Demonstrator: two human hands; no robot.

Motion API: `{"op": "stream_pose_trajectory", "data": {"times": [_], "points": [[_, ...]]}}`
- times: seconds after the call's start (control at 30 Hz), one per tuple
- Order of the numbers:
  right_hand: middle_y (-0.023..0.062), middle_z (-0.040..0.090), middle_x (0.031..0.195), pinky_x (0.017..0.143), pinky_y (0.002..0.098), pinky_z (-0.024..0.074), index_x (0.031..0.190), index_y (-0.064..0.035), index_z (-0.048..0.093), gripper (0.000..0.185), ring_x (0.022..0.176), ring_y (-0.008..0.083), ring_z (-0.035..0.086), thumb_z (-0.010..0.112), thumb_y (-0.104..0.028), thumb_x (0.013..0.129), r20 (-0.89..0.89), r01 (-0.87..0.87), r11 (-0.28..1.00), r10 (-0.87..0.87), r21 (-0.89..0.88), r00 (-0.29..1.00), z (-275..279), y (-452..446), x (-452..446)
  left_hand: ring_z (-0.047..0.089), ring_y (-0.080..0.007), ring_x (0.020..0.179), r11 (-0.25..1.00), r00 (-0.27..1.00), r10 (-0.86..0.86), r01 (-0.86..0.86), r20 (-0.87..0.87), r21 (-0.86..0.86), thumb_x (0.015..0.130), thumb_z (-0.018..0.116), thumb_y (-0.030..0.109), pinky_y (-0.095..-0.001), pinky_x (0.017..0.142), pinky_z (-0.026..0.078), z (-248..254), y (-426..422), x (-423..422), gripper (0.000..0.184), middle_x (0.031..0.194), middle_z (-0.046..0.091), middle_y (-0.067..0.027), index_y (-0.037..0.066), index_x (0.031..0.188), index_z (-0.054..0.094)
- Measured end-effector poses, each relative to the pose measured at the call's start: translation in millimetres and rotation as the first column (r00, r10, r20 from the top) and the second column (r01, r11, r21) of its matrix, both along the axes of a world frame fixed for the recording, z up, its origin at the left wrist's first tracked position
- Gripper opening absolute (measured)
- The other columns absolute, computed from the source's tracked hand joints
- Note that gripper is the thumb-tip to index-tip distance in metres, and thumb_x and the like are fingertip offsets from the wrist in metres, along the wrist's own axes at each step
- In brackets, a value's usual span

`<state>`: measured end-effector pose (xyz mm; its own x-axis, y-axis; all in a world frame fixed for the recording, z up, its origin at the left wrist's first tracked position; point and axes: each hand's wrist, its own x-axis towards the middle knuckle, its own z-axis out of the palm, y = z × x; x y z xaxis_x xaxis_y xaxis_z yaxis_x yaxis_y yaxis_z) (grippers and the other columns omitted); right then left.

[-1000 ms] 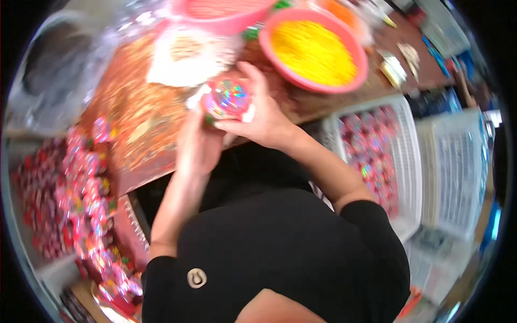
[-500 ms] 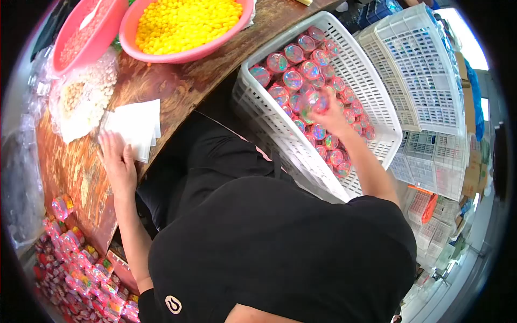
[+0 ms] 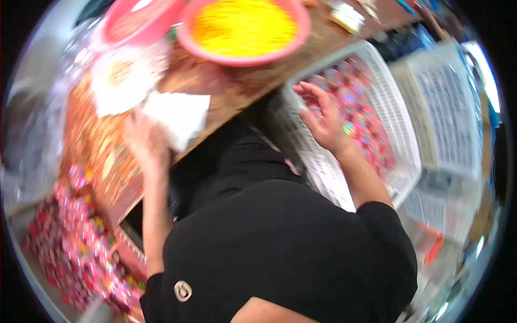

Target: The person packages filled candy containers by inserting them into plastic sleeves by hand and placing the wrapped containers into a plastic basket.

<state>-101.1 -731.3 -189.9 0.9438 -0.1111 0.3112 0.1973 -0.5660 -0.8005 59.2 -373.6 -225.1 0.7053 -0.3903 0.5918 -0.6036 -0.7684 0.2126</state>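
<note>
My right hand [image 3: 325, 121] is above the near side of a white plastic basket [image 3: 401, 126], fingers apart and curved, with nothing seen in it. Below it the basket holds many small round containers [image 3: 371, 129] with shiny tops and pink-red sides. On the worn wooden table, my left hand [image 3: 149, 139] is at the left edge of some white sheets [image 3: 186, 116]. Motion smears its fingers, so their grip cannot be made out.
A pink basin of yellow pieces [image 3: 245, 29] and a tilted pink basin [image 3: 116, 27] stand at the table's back. A bag of pale pieces [image 3: 121, 81] lies nearby. Shiny pink packages [image 3: 81, 237] are heaped lower left. White crates [image 3: 447, 118] stack at right.
The round container my right hand held over the basket is no longer in it; the fingers have spread and the hand has moved toward the basket's near side. The whole view has shifted and blurred.
</note>
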Motion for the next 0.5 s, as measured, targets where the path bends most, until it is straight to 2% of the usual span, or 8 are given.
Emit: {"op": "stream_pose_trajectory", "data": {"times": [0.07, 0.2, 0.27, 0.3, 0.37, 0.43, 0.47, 0.5], "points": [[0.0126, 0.057, 0.116, 0.096, 0.0345, 0.0387, 0.122, 0.0001, 0.049, 0.037, 0.109, 0.0237, 0.053, 0.054, -0.010, 0.086, 0.071, -0.257, 0.966, 0.258, -0.025, 0.963, 35.2, 45.1, 41.7, 0.036, -0.0429, 0.126, 0.995, 0.994, 0.064, -0.070, 0.083, 0.066, 0.087, 0.049, 0.009, -0.0590, 0.102, 0.023, -3.1, 6.4, -2.0, 0.028, 0.128, 0.049, -0.0202, -0.003, 0.111, 0.055], [0.0147, 0.057, 0.113, 0.088, 0.0303, 0.0433, 0.122, 0.0033, 0.049, 0.041, 0.100, 0.0211, 0.056, 0.057, -0.018, 0.088, 0.102, -0.303, 0.947, 0.314, -0.104, 0.944, 37.2, 135.2, 125.3, 0.030, -0.0419, 0.130, 0.992, 0.994, 0.076, -0.084, 0.082, 0.095, 0.080, 0.056, 0.009, -0.0611, 0.104, 0.017, 28.3, 1.5, -13.8, 0.039, 0.130, 0.045, -0.0223, -0.004, 0.117, 0.051], [0.0129, 0.056, 0.114, 0.085, 0.0287, 0.0451, 0.122, 0.0040, 0.049, 0.040, 0.095, 0.0171, 0.057, 0.056, -0.018, 0.089, -0.329, -0.381, 0.757, 0.598, 0.530, 0.731, 31.5, 169.1, 160.5, 0.037, -0.0488, 0.121, 0.998, 0.998, 0.068, -0.068, 0.001, 0.016, 0.073, 0.060, 0.009, -0.0643, 0.100, 0.020, 40.5, 4.3, -18.5, 0.049, 0.120, 0.048, -0.0312, -0.004, 0.120, 0.049], [0.0102, 0.057, 0.113, 0.086, 0.0285, 0.0455, 0.123, 0.0045, 0.048, 0.042, 0.096, 0.0158, 0.057, 0.057, -0.020, 0.090, -0.381, -0.337, 0.732, 0.623, 0.592, 0.683, 45.3, 183.9, 166.6, 0.039, -0.0492, 0.120, 0.998, 0.998, 0.030, -0.033, -0.046, -0.061, 0.074, 0.060, 0.009, -0.0648, 0.100, 0.020, 37.7, 8.6, -19.0, 0.050, 0.120, 0.050, -0.0279, -0.003, 0.121, 0.049], [0.0102, 0.057, 0.111, 0.087, 0.0285, 0.0462, 0.123, 0.0054, 0.045, 0.042, 0.099, 0.0165, 0.057, 0.058, -0.016, 0.089, -0.275, -0.272, 0.640, 0.620, 0.719, 0.735, 36.1, 206.4, 177.6, 0.038, -0.0427, 0.124, 0.993, 0.999, 0.026, -0.032, 0.047, 0.118, 0.077, 0.056, 0.013, -0.0625, 0.104, 0.017, 33.8, 19.0, -20.9, 0.048, 0.127, 0.048, -0.0209, -0.001, 0.122, 0.050], [0.0091, 0.054, 0.117, 0.093, 0.0306, 0.0422, 0.124, 0.0026, 0.046, 0.039, 0.108, 0.0180, 0.052, 0.054, -0.018, 0.092, -0.113, -0.209, 0.313, 0.761, 0.926, 0.639, 21.4, 211.5, 187.2, 0.025, -0.0374, 0.134, 0.987, 0.999, 0.040, -0.034, -0.031, 0.156, 0.080, 0.051, 0.017, -0.0592, 0.107, 0.015, 49.4, 22.3, -24.4, 0.046, 0.138, 0.038, -0.0162, -0.001, 0.122, 0.051], [0.0092, 0.052, 0.120, 0.094, 0.0306, 0.0398, 0.124, 0.0004, 0.046, 0.038, 0.111, 0.0171, 0.048, 0.052, -0.020, 0.094, -0.127, -0.173, 0.365, 0.667, 0.915, 0.734, 15.8, 217.3, 190.0, 0.023, -0.0367, 0.135, 0.995, 0.998, 0.043, -0.047, 0.048, 0.084, 0.080, 0.051, 0.016, -0.0575, 0.108, 0.014, 44.0, 23.2, -22.0, 0.047, 0.140, 0.036, -0.0156, -0.002, 0.123, 0.050], [0.0098, 0.051, 0.118, 0.093, 0.0294, 0.0386, 0.125, -0.0005, 0.045, 0.037, 0.109, 0.0163, 0.048, 0.049, -0.022, 0.095, -0.140, -0.260, 0.660, 0.489, 0.705, 0.861, 27.7, 221.6, 181.6, 0.024, -0.0365, 0.135, 0.995, 0.995, 0.100, -0.100, 0.015, 0.000, 0.079, 0.051, 0.016, -0.0566, 0.108, 0.015, 36.8, 27.0, -18.6, 0.048, 0.140, 0.035, -0.0158, -0.003, 0.123, 0.049]]}}
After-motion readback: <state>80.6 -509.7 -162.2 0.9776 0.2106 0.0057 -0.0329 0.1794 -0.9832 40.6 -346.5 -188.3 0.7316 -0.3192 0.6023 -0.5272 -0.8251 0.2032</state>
